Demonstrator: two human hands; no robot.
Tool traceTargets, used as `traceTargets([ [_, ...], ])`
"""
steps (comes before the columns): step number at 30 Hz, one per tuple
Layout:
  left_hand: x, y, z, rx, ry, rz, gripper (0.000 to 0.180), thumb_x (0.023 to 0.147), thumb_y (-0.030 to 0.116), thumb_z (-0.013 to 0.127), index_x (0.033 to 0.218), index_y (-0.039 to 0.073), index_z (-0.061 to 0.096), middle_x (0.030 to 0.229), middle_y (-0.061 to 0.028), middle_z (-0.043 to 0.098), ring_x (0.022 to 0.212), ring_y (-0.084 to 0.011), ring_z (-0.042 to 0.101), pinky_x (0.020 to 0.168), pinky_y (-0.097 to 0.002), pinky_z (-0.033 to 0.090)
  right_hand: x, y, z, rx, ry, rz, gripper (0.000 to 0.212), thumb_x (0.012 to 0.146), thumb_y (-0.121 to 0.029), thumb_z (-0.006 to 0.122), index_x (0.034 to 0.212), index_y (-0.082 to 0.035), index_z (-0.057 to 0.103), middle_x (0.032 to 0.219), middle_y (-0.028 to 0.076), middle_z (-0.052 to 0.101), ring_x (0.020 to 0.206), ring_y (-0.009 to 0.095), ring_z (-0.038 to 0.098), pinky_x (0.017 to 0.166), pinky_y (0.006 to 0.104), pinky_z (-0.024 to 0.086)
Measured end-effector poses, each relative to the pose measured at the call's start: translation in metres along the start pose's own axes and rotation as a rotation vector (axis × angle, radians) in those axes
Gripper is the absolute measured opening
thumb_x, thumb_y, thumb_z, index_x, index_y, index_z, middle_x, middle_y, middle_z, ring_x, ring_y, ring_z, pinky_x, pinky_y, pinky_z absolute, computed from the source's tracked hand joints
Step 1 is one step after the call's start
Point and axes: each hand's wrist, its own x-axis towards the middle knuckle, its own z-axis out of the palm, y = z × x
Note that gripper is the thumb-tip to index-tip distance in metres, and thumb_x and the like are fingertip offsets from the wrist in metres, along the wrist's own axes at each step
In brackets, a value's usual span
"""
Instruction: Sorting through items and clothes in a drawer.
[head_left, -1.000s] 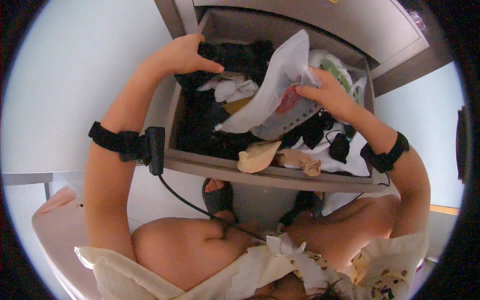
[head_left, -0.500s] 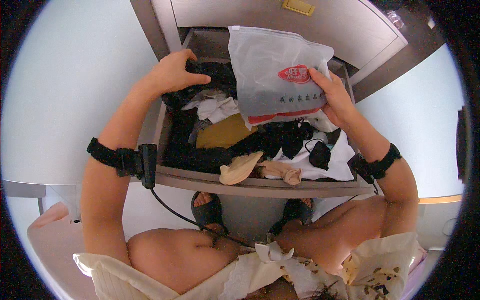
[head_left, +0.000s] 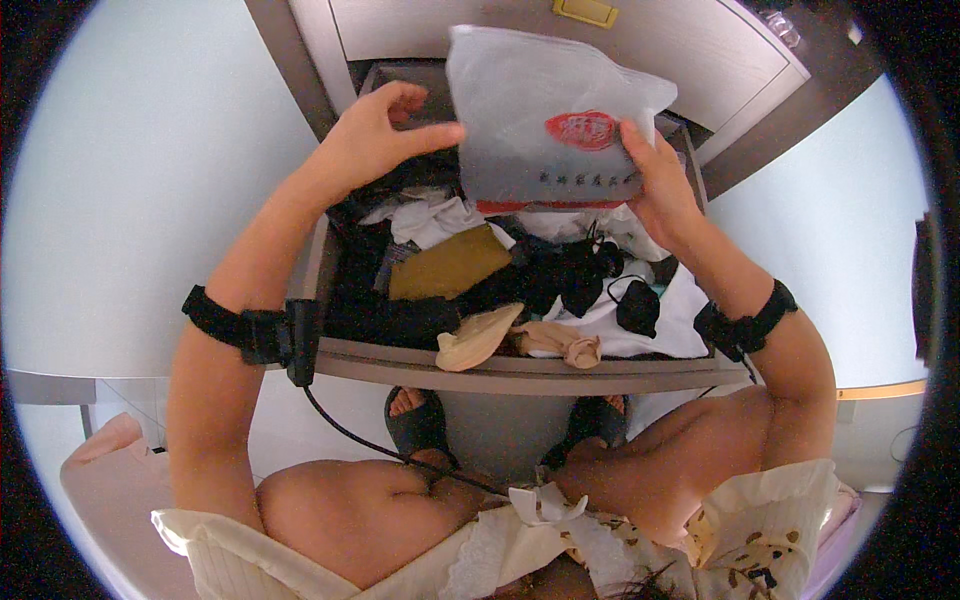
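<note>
Gripped at its right edge by my right hand, a frosted zip bag with a red mark hangs tilted above the open drawer. My left hand is open at the bag's left side. Its thumb tip is at the bag's edge, though I cannot tell if it touches. Below lie a mustard-brown flat piece, a crumpled white cloth and black clothing. Nearer the drawer front are a beige cup-shaped pad, a tan bundled cloth and white fabric with a black strapped piece on it.
Behind the bag rises another drawer front with a brass-coloured recessed pull. A black cable runs from my left forearm band across my lap. My dark slippers are under the drawer's front edge.
The bag has moved up and away, its lower edge tipping back. My left hand has shifted right and up, toward the bag's left edge. My right hand keeps its grip.
</note>
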Motion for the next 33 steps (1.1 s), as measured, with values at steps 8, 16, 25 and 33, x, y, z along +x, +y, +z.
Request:
traceTargets([
  [8,-0.006,0.046,-0.009,-0.479,0.012,0.150,0.020,0.075,0.018,0.063,0.085,0.002,0.057,0.078,-0.0009,0.059,0.072,-0.0083,0.052,0.068,-0.0227,0.042,-0.008,0.002,0.012,-0.112,-0.157,-0.251,0.032,0.083,-0.022,0.052,0.109,-0.003,0.048,0.100,0.005,0.055,0.090,0.016,0.051,0.081,0.0288,0.040],
  [16,-0.014,0.039,-0.006,-0.132,0.142,0.271,0.016,0.075,0.014,0.061,0.070,0.003,0.051,0.060,0.0012,0.046,0.057,-0.0064,0.039,0.052,-0.0225,0.033,0.014,-0.004,-0.019,-0.226,-0.047,-0.305,0.022,0.076,-0.007,0.056,0.098,-0.002,0.057,0.094,0.005,0.060,0.085,0.015,0.054,0.079,0.0277,0.040],
  [25,-0.010,0.026,-0.006,-0.034,0.138,0.272,0.017,0.074,0.013,0.061,0.068,0.002,0.050,0.059,-0.0008,0.046,0.056,-0.0079,0.039,0.051,-0.0236,0.034,0.016,-0.001,-0.020,-0.202,-0.029,-0.293,0.023,0.077,-0.007,0.054,0.099,-0.002,0.056,0.095,0.006,0.060,0.085,0.015,0.054,0.079,0.0280,0.040],
  [33,-0.011,0.020,-0.007,-0.261,0.037,0.149,0.018,0.074,0.019,0.064,0.077,0.003,0.058,0.068,-0.0007,0.056,0.063,-0.0071,0.049,0.061,-0.0202,0.041,0.024,0.000,-0.025,-0.166,0.055,-0.309,0.022,0.080,-0.004,0.047,0.101,-0.002,0.054,0.098,0.007,0.058,0.087,0.016,0.053,0.081,0.0282,0.039],
])
